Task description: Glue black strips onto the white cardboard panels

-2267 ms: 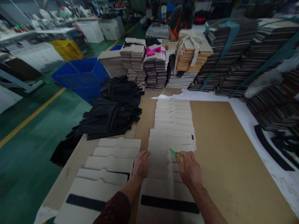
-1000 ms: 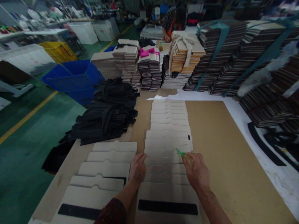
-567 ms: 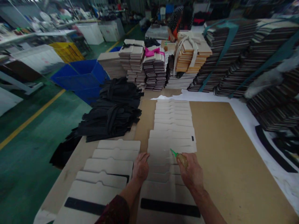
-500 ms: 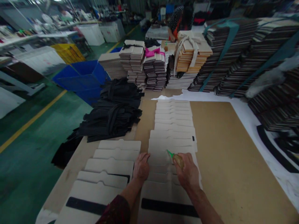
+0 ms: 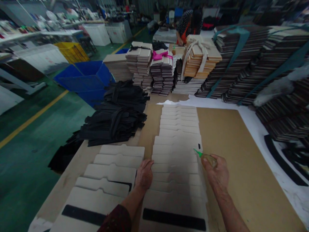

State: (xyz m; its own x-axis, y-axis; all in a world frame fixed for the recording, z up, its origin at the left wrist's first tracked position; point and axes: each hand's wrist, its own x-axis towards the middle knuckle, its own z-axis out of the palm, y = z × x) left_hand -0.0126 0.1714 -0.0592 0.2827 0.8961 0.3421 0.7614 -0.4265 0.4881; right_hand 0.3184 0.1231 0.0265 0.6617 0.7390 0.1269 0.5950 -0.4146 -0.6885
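- Fingers [image 5: 221, 162] of my right hand [image 5: 219, 176] wrap the amber bottle [image 5: 209, 159], its green nozzle [image 5: 199, 153] pointing toward the middle panels' [image 5: 177, 149] right border; I can't tell whether it touches.
- My left hand [image 5: 145, 175] lies against those panels' left border; whether it grips anything, I can't tell.
- Middle panels overlap in a line toward the tabletop's [image 5: 241, 154] far edge.
- I see a second panel row [image 5: 111, 172] and black strips [image 5: 113, 112] along its left edge.

The nozzle [image 5: 199, 153] is green, its bottle [image 5: 210, 159] seemingly amber, the panels [image 5: 177, 140] beige, their strips [image 5: 173, 219] black.
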